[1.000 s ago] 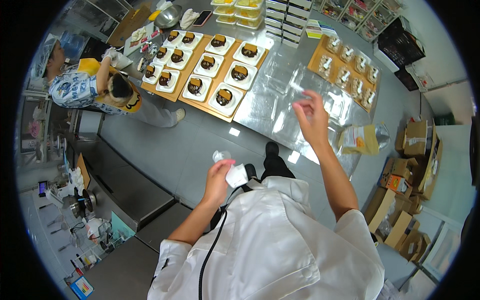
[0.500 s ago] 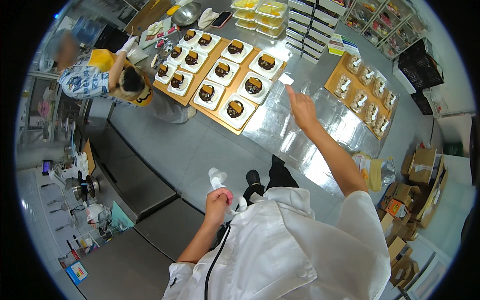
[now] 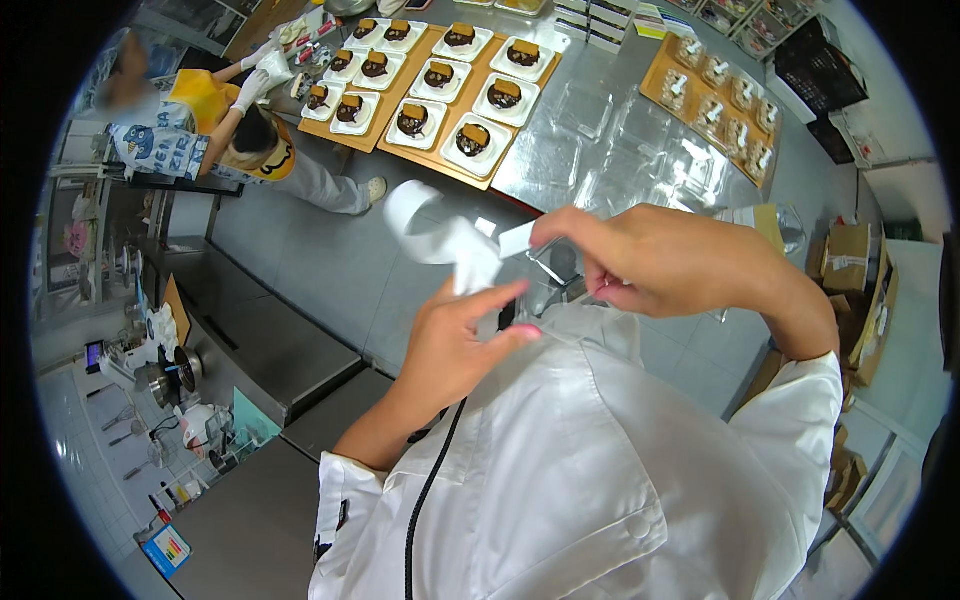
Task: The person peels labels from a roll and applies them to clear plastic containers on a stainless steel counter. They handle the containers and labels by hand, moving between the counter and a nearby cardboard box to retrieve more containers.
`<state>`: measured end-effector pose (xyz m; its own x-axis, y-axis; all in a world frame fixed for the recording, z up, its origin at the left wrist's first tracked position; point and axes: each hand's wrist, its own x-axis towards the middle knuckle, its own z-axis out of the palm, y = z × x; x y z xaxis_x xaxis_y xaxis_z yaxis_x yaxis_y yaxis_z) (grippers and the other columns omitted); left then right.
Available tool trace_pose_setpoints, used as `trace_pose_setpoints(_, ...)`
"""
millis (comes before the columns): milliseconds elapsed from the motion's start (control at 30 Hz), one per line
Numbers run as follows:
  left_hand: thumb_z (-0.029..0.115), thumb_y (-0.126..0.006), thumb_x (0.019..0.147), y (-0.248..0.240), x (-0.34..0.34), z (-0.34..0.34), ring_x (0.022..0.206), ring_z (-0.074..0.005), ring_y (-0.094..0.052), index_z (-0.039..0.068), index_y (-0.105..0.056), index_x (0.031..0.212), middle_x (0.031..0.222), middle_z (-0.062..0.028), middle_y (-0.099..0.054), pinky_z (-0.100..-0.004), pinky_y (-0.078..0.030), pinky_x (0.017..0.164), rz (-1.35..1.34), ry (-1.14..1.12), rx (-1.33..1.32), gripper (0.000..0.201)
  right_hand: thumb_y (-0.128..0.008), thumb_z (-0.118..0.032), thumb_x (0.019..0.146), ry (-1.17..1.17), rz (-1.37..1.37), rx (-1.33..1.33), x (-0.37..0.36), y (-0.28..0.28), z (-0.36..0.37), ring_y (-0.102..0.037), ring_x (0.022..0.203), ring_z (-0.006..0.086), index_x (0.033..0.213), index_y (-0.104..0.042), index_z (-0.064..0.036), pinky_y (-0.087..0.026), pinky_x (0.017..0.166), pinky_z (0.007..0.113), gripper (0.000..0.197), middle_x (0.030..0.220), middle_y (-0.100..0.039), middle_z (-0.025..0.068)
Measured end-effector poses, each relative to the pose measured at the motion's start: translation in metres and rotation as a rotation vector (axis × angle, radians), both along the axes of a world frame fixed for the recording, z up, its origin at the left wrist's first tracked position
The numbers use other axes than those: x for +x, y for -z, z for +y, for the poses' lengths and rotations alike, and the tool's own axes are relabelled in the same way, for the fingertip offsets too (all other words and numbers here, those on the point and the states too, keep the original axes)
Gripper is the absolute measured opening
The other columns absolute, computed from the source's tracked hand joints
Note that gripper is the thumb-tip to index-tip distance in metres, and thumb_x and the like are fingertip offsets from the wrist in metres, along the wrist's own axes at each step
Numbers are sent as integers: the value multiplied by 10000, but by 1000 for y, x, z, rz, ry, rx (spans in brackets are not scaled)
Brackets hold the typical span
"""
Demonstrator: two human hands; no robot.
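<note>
A loose, curling strip of white labels (image 3: 445, 243), blurred by motion, trails from my left hand (image 3: 450, 340), whose thumb and index finger reach apart toward the right. Above and to the right, my right hand (image 3: 650, 262) is bent inward with a small white label (image 3: 516, 240) at its fingertip. Both hands are close together in front of my white jacket (image 3: 560, 430). A see-through thing with a bright edge (image 3: 545, 268) shows below the right hand; I cannot make out what it is.
Wooden boards (image 3: 455, 170) with several white dishes of chocolate cake lie on the steel table (image 3: 535, 185). Clear plastic lids (image 3: 585, 110) rest beside them. Packed desserts fill another board (image 3: 690, 135) at the right. A co-worker (image 3: 165, 140) in white gloves handles a white bag (image 3: 275, 70).
My right hand has drawn back from over the table to my left hand, bringing the white label. My left hand has risen with the strip, and its thumb and index finger have spread.
</note>
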<state>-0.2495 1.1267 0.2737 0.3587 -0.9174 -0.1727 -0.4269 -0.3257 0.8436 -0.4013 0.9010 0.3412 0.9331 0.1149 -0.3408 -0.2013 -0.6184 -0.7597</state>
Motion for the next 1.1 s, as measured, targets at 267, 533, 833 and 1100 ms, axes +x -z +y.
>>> trace_pose_setpoints(267,181,-796,858,10,-24,41,636,-66,-512,68,-774,939,816,-42,-681,-261,-406,549,118,57,28,141,-701,25,807,23,-604,-243,3,-10,68,-664,866,320,1236,-500,-36,-532,727,369,478,984,-621,214)
trace_pose_setpoints(533,271,-680,985,38,-24,30,762,-123,-671,0,-663,1175,1070,-79,-712,-231,-436,556,834,-604,-244,331,-752,16,881,1005,-698,642,3,53,118,-619,831,76,969,-678,2,-523,760,223,116,890,-662,18)
trace_pose_setpoints(833,320,-627,1021,43,-49,19,992,-200,-724,-34,-612,1275,1147,-78,-674,-229,-460,573,868,-681,-305,436,-742,-5,890,1090,-603,840,30,105,136,-687,732,130,967,-669,69,-588,617,260,130,873,-713,121)
trace_pose_setpoints(1100,334,-607,1032,52,-63,13,971,-153,-709,-41,-644,1200,1056,-39,-655,-209,-432,540,802,-632,-327,412,-843,-99,801,1269,-685,506,35,117,143,-620,648,104,934,-648,19,-518,551,254,264,794,-688,69)
